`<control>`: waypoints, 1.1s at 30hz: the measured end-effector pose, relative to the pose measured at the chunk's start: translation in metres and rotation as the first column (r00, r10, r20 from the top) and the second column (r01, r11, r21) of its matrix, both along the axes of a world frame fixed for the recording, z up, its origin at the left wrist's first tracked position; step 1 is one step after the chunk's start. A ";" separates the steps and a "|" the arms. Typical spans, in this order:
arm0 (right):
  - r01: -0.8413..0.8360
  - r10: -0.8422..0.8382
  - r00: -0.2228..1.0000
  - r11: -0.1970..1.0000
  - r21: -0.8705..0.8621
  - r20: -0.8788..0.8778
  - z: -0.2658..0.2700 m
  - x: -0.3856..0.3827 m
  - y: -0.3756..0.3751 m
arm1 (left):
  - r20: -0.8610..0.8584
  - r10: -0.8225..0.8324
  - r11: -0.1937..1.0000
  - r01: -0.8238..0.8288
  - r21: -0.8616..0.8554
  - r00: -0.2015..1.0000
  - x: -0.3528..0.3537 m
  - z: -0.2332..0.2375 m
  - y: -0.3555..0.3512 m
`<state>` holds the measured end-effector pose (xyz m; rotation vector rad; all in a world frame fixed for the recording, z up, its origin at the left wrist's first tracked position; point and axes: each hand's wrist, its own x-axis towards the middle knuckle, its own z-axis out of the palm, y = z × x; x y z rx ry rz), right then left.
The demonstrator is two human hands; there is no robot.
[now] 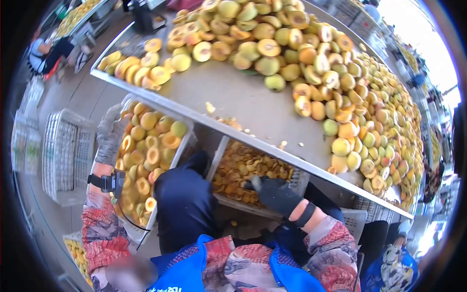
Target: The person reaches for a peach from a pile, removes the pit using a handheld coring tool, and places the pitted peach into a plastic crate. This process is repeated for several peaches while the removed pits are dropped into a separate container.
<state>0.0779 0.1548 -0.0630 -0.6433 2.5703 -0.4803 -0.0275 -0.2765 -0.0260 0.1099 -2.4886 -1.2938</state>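
My left hand (110, 134), in a grey glove, is at the upper left rim of a pale plastic crate (184, 143); its fingers look curled over that rim. Yellow fruit halves that look like peaches (153, 155) fill the crate. My right hand (279, 195), in a dark glove, hovers over or touches a second crate (218, 158) of thin fruit scraps (243, 170). Its fingers are closed, with a small greyish tip showing at their end; what that is I cannot make out.
A metal-edged table (194, 92) slopes across the front, heaped with halved peaches (267, 46). Stacked white crates (63, 155) stand at the left. My knee (185, 199) is between the two crates. Another person (391, 263) sits at the lower right, one more (41, 51) at the far left.
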 end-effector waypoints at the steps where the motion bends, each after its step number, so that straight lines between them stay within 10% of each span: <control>1: 0.024 -0.024 1.000 1.000 0.001 -0.009 0.007 0.002 -0.002 | -0.109 -0.214 0.976 0.216 0.005 0.971 -0.008 0.016 0.029; 3: -0.059 0.027 0.968 0.991 -0.120 -0.249 0.023 0.006 -0.007 | 0.045 -0.432 0.879 0.409 0.247 0.901 -0.025 0.056 0.105; 5: -0.101 0.039 0.917 0.985 -0.137 -0.396 0.008 0.015 0.000 | -0.007 -0.607 0.794 0.607 -0.028 0.795 -0.053 0.068 0.176; 6: -0.170 0.073 0.846 0.976 -0.137 -0.529 0.003 0.017 0.002 | -0.039 -0.687 0.699 0.675 0.235 0.725 -0.065 0.064 0.213; 7: -0.054 -0.003 0.964 0.977 -0.207 -0.265 0.026 0.017 0.001 | -0.089 -0.751 0.544 0.688 0.481 0.655 -0.078 0.050 0.247; 10: -0.019 -0.079 0.946 0.955 -0.296 -0.316 0.025 0.026 0.015 | 0.018 -0.699 0.617 0.616 -0.489 0.715 -0.118 0.026 0.333; 14: 0.029 0.005 0.864 0.998 0.060 -0.503 0.020 0.036 0.030 | 0.441 -0.539 0.670 0.682 -0.293 0.718 -0.114 0.028 0.399; 17: -0.026 -0.093 0.887 0.968 -0.250 -0.452 0.042 0.031 0.047 | 0.252 -0.572 0.725 0.625 -0.290 0.781 -0.121 0.001 0.414; 21: 0.064 -0.132 0.897 0.983 -0.172 -0.421 0.040 0.024 0.054 | 0.401 -0.584 0.757 0.652 -0.046 0.706 -0.125 0.007 0.396; 26: 0.336 -0.609 0.779 0.608 -0.719 -0.151 0.063 -0.007 0.065 | 0.373 -0.665 0.746 0.547 0.381 0.647 -0.080 0.054 0.349; 33: 0.328 -0.605 0.790 0.551 -0.767 -0.097 0.061 -0.019 0.039 | 0.098 -0.568 0.558 0.295 0.776 0.817 0.002 0.043 0.323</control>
